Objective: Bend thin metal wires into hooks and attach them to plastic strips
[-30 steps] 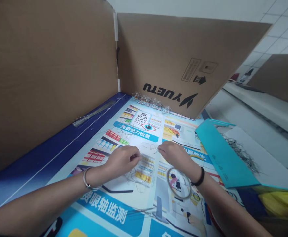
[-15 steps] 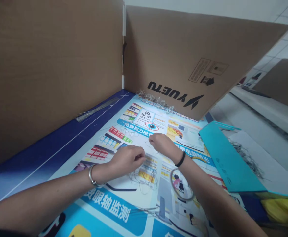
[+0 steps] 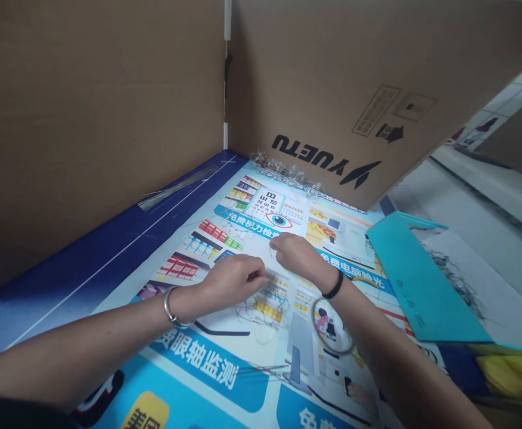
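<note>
My left hand (image 3: 238, 279) is closed in a pinch above the printed poster sheet (image 3: 261, 262); whatever its fingertips hold is too small to make out. Just beyond and to the right, my right hand (image 3: 299, 256) is also pinched, its fingertips on what looks like a thin wire, a faint strand curving below them. Loose loops of fine wire (image 3: 261, 313) lie under and beside my left hand. A round coil of wire (image 3: 331, 326) rests by my right forearm. Several straight wire pieces (image 3: 265, 370) are nearer to me.
Cardboard walls (image 3: 109, 107) stand at the left and back (image 3: 323, 77). Along the back wall runs a heap of twisted wire pieces (image 3: 285, 170). A bundle of straight wires (image 3: 178, 187) lies at left. At right, a turquoise box (image 3: 426, 286) holds dark wire pieces (image 3: 457, 277), near yellow material (image 3: 511, 375).
The view has shifted slightly. Both hands stay pinched in nearly the same places over the poster, the left perhaps a little closer to the right. The wires lie as before.
</note>
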Action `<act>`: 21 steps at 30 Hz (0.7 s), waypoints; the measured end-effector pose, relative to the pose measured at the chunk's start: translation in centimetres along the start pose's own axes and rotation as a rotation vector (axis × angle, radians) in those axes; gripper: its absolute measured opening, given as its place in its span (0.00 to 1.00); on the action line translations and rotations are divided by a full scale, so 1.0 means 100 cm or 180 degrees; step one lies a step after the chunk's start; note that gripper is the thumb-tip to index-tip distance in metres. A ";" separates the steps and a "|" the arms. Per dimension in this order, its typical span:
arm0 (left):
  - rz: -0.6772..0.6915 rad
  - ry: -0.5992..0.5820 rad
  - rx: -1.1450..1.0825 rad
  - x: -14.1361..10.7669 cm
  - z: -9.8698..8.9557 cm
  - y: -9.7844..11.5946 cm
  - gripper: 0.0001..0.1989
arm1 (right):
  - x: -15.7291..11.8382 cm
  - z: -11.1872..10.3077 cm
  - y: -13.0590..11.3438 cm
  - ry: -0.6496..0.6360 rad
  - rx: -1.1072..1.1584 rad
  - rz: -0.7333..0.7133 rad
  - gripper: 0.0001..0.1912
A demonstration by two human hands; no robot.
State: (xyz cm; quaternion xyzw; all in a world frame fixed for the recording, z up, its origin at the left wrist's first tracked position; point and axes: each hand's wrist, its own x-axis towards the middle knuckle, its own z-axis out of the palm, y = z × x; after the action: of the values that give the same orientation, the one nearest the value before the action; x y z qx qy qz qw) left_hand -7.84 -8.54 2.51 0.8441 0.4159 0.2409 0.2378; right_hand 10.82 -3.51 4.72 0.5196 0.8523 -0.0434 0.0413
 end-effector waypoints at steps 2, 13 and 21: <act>0.0008 0.0009 -0.0068 0.001 0.001 -0.001 0.06 | 0.000 0.000 0.003 0.0020 0.0067 0.0007 0.14; 0.0291 0.0135 -0.0874 0.002 -0.005 0.002 0.06 | -0.026 -0.005 -0.010 0.0776 0.0743 0.0022 0.16; -0.0296 -0.0072 -0.1544 0.003 -0.004 0.008 0.05 | -0.058 0.002 -0.037 0.1102 0.0958 -0.0166 0.16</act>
State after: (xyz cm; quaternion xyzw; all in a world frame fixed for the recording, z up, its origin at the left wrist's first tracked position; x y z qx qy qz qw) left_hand -7.49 -8.67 3.36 0.7448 0.3817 0.3130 0.4490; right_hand 10.19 -10.28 5.27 0.4973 0.8438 -0.0813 -0.1846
